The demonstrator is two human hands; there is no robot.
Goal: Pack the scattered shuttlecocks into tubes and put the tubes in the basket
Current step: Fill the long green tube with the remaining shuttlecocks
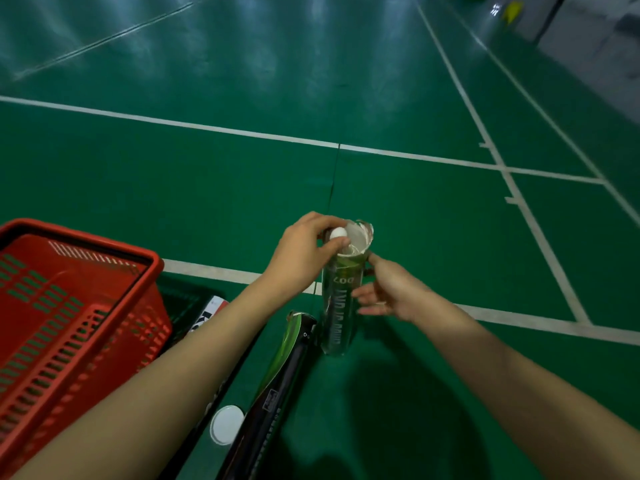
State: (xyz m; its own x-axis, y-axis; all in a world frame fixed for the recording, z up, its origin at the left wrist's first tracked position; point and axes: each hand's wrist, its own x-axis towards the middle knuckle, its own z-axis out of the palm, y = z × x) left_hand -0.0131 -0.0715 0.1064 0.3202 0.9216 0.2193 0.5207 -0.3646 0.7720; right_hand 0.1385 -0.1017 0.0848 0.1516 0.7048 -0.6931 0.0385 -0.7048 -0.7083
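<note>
A green shuttlecock tube [337,317] stands upright on the green court floor with its torn mouth open. My left hand [301,252] pinches a shuttlecock by its white cork [338,233] right at the tube's mouth; the feathers are hidden. My right hand [391,294] holds the tube from the right, thumb near the rim and fingers against its side. The red plastic basket [79,306] sits at the left, and I see nothing inside it.
A black and green tube [294,372] lies on the floor below the upright one. A white round cap [227,424] lies beside it. A white tube with black lettering [209,315] pokes out next to the basket, partly hidden by my left forearm. White court lines cross the floor.
</note>
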